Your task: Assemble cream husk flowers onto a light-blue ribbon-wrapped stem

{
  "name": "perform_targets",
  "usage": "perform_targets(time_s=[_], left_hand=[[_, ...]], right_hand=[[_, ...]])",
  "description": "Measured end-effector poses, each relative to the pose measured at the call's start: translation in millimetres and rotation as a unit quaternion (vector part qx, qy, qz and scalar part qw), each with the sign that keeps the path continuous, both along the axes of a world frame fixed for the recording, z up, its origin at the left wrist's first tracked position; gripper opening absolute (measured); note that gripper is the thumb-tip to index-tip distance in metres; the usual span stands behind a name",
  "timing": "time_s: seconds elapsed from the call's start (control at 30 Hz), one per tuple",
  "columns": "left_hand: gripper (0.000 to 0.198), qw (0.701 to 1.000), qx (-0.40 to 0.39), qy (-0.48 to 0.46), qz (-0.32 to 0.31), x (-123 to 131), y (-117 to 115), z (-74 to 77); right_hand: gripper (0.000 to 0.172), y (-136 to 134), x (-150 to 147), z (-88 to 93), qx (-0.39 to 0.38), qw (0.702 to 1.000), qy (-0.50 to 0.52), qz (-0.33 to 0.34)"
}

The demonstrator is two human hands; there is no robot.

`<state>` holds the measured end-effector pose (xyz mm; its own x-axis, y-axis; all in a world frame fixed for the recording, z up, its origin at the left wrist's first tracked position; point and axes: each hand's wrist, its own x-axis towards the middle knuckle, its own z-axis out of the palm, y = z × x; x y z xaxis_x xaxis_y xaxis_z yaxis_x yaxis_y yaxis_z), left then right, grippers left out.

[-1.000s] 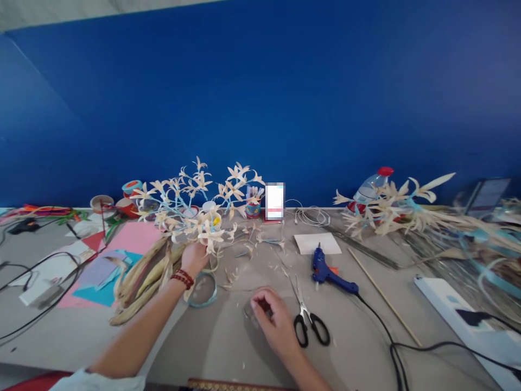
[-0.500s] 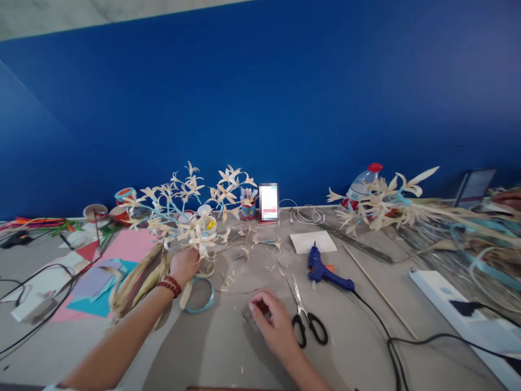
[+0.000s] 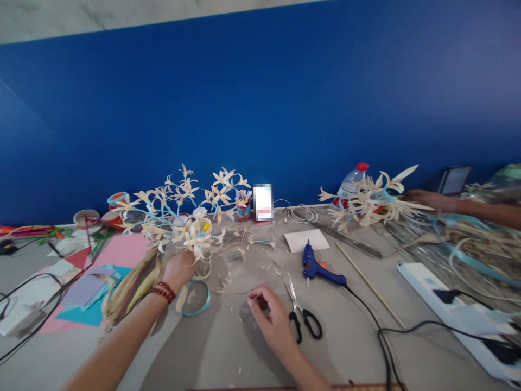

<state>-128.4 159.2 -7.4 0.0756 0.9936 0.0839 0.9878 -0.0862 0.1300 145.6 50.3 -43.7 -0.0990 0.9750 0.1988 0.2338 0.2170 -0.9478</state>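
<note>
My left hand (image 3: 181, 267), with a red beaded bracelet at the wrist, reaches in under the pale artificial flowers (image 3: 199, 243) on light blue stems. Blossoms hide its fingertips, so its grip cannot be made out. Just right of it lies a light blue ring of tape (image 3: 209, 297). My right hand (image 3: 271, 317) is over the front middle of the table, fingers curled toward the thumb; anything between them is too small or blurred to name. Black-handled scissors (image 3: 312, 324) lie close to its right side.
A blue glue gun (image 3: 325, 271) rests by a white card (image 3: 307, 240) and a thin stick (image 3: 370, 285). Dried husks (image 3: 136, 282) and coloured paper (image 3: 126, 247) lie left. A power strip (image 3: 439, 309) and black cable lie right. Another person's hand (image 3: 427, 199) reaches to a flower bunch (image 3: 366, 202).
Another person's arm has come in from the right and reaches the flower bunch there. The view has shifted slightly right. My hands stay nearly in place; a brownish patch beneath my right hand has faded.
</note>
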Motion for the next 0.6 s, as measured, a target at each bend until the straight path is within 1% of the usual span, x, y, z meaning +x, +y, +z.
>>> perform_targets(time_s=[0.1,0.17,0.23,0.27,0.3,0.33,0.37,0.4,0.43,0.47,0.5,0.53,0.57,0.6], left_hand=[[0.020,1.000,0.018,0.006,-0.021,-1.1,-17.4,7.0],[0.022,0.998,0.033,-0.005,-0.046,6.7,-34.5,7.8],[0.028,0.992,0.046,-0.063,-0.096,20.7,-52.9,4.1],[0.031,0.985,0.048,-0.104,-0.130,29.6,-61.4,1.3],[0.030,0.974,0.049,-0.149,-0.165,39.8,-69.0,-1.5],[0.025,0.960,0.057,-0.190,-0.199,51.0,-75.4,-3.7],[0.022,0.946,0.070,-0.230,-0.215,63.1,-80.7,-4.9],[0.029,0.932,0.064,-0.274,-0.227,76.0,-85.3,-4.9],[0.034,0.915,0.042,-0.329,-0.230,89.5,-89.3,-3.6],[0.032,0.890,0.004,-0.395,-0.229,103.2,-92.9,-1.5],[0.033,0.858,-0.044,-0.465,-0.216,116.5,-96.2,1.2],[0.040,0.822,-0.086,-0.531,-0.187,129.0,-99.1,4.1],[0.044,0.789,-0.094,-0.587,-0.155,140.1,-101.3,6.6],[0.045,0.759,-0.111,-0.626,-0.142,149.5,-102.9,8.7]], right_hand=[[0.010,-2.6,-2.3,-4.9,-0.008,1.000,0.017,-0.017],[0.018,-3.9,-3.4,-7.5,-0.012,0.999,0.020,-0.025],[0.028,-4.4,-3.9,-7.2,-0.012,0.999,0.010,-0.030],[0.033,-4.5,-4.2,-5.3,-0.006,1.000,0.000,-0.029],[0.035,-4.8,-4.5,-2.2,0.005,1.000,-0.010,-0.023],[0.036,-5.4,-5.0,2.0,0.021,1.000,-0.015,-0.012],[0.035,-6.4,-5.8,7.1,0.038,0.999,-0.015,0.009],[0.034,-7.9,-7.0,12.6,0.054,0.998,-0.008,0.034],[0.032,-9.7,-8.4,18.0,0.065,0.996,0.003,0.058],[0.030,-11.7,-9.8,22.9,0.067,0.995,0.021,0.075],[0.029,-13.5,-11.2,27.0,0.059,0.994,0.046,0.080],[0.029,-14.8,-12.2,30.0,0.044,0.993,0.083,0.073],[0.030,-15.3,-12.6,32.2,0.024,0.989,0.132,0.060],[0.032,-15.1,-12.4,33.6,0.002,0.980,0.190,0.049]])
